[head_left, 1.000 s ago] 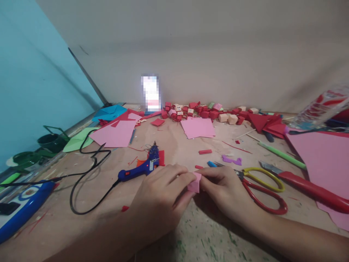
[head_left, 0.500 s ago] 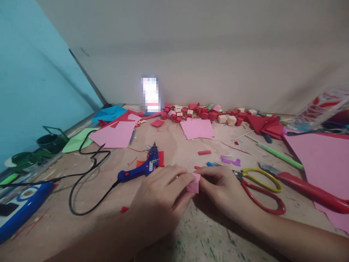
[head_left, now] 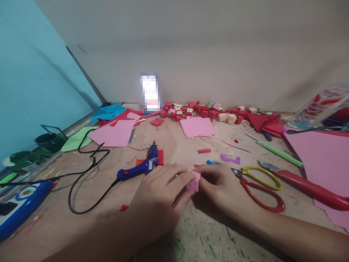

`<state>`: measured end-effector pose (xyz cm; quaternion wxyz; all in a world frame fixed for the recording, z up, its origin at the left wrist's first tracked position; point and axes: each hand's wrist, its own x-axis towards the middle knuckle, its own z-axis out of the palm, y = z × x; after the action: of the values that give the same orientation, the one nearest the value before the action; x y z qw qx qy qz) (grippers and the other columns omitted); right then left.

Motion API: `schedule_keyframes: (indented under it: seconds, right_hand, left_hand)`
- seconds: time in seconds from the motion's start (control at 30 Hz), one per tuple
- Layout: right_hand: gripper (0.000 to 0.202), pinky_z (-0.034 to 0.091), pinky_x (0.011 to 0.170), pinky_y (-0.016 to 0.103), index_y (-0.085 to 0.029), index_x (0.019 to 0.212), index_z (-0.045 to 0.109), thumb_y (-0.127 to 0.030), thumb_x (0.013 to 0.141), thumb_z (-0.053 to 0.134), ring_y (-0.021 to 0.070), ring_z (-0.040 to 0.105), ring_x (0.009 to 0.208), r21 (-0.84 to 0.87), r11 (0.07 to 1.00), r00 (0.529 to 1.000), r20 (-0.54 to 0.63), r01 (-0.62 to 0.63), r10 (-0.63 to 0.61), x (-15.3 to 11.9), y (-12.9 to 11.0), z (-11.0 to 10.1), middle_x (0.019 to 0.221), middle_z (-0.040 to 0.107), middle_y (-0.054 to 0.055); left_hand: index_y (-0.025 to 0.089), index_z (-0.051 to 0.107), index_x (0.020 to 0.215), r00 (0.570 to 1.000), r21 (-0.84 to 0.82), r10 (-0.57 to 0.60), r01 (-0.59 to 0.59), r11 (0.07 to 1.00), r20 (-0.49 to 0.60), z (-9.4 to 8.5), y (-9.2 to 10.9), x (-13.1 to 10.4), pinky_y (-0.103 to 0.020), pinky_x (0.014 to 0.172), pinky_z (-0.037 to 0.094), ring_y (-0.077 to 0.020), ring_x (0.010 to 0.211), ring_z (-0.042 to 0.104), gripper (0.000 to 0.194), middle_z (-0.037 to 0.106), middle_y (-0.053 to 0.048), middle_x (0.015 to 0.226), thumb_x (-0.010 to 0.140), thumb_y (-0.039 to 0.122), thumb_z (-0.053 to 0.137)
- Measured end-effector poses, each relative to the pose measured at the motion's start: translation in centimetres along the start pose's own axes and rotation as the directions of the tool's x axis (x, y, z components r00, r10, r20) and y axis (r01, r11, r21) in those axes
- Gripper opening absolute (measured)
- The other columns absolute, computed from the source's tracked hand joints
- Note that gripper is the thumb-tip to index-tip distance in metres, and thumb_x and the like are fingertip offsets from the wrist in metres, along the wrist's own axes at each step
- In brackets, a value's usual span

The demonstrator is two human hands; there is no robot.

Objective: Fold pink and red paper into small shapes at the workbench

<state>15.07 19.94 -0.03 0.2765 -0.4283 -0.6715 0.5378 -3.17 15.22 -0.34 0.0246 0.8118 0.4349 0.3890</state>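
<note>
L hand [head_left: 160, 200] & R hand [head_left: 222, 189] both pinch 1 small pink paper [head_left: 194, 182] btwn them over the table [head_left: 178, 151], prob mid-fold, so the next move needs a soft, steady grip w/o squashing it

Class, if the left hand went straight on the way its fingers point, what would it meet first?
Past the pink paper in its fingers, the left hand would probably meet the right hand, close beside it; the depth between them is unclear.
</note>
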Motion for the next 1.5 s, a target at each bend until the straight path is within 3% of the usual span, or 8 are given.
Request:
schedule_keyframes:
  seconds: [0.37, 0.67, 1.13, 1.4, 1.5]
  right_hand:
    - [0.024, 0.045, 0.06, 0.023, -0.015, 0.074, 0.072, -0.025, 0.09, 0.056, 0.0159, 0.057, 0.068, -0.079, 0.997, 1.0, 0.005, 0.009, -0.009, 0.1, -0.4, -0.2, 0.071, 0.069, 0.003]
    - [0.016, 0.041, 0.054, 0.021, -0.016, 0.078, 0.072, -0.021, 0.085, 0.058, 0.0137, 0.053, 0.065, 0.09, 0.994, 0.999, -0.006, -0.054, 0.054, 0.0, 0.4, 0.3, 0.072, 0.066, 0.002]
    - [0.017, 0.044, 0.058, 0.023, -0.016, 0.077, 0.072, -0.023, 0.086, 0.06, 0.0142, 0.056, 0.067, 0.05, 0.998, 1.0, -0.002, -0.03, 0.03, 0.0, 0.3, 0.0, 0.073, 0.068, 0.003]
    - [0.019, 0.037, 0.047, 0.022, -0.016, 0.078, 0.069, -0.029, 0.089, 0.059, 0.0109, 0.05, 0.052, 0.164, 0.984, 0.997, 0.038, -0.073, 0.068, 0.5, 0.5, 0.0, 0.06, 0.059, -0.002]
    - [0.021, 0.035, 0.046, 0.021, -0.016, 0.072, 0.066, -0.028, 0.087, 0.059, 0.0104, 0.049, 0.049, 0.111, 0.991, 0.997, 0.029, -0.078, 0.075, 0.6, 0.5, 0.0, 0.058, 0.058, -0.002]
  left_hand:
    - [0.018, 0.066, 0.111, 1.0, -0.004, 0.002, -0.002, 1.0, 0.017, 0.1, 0.0, -0.2, -0.036, 0.081, 0.055, -0.0205, 0.091, 0.069, 0.018, 0.074, -0.006, 0.105, 0.093, 0.014, 0.067]
    - [0.019, 0.066, 0.112, 1.0, 0.003, -0.007, 0.006, 1.0, 0.013, 0.0, 0.1, 0.1, -0.035, 0.081, 0.055, -0.0199, 0.092, 0.069, 0.019, 0.074, -0.005, 0.105, 0.094, 0.013, 0.065]
    - [0.019, 0.065, 0.112, 1.0, 0.006, -0.012, 0.012, 1.0, 0.018, 0.0, 0.0, -0.1, -0.036, 0.081, 0.056, -0.02, 0.093, 0.069, 0.019, 0.074, -0.005, 0.106, 0.094, 0.014, 0.064]
    - [0.018, 0.066, 0.111, 0.999, -0.027, -0.038, 0.038, 0.999, 0.005, 0.0, -0.7, 0.0, -0.034, 0.085, 0.055, -0.0194, 0.096, 0.069, 0.02, 0.072, -0.006, 0.107, 0.092, 0.011, 0.066]
    - [0.017, 0.065, 0.109, 0.999, -0.031, -0.034, 0.034, 0.999, -0.007, 0.0, -0.6, 0.1, -0.034, 0.085, 0.055, -0.0196, 0.095, 0.068, 0.019, 0.072, -0.006, 0.105, 0.092, 0.009, 0.066]
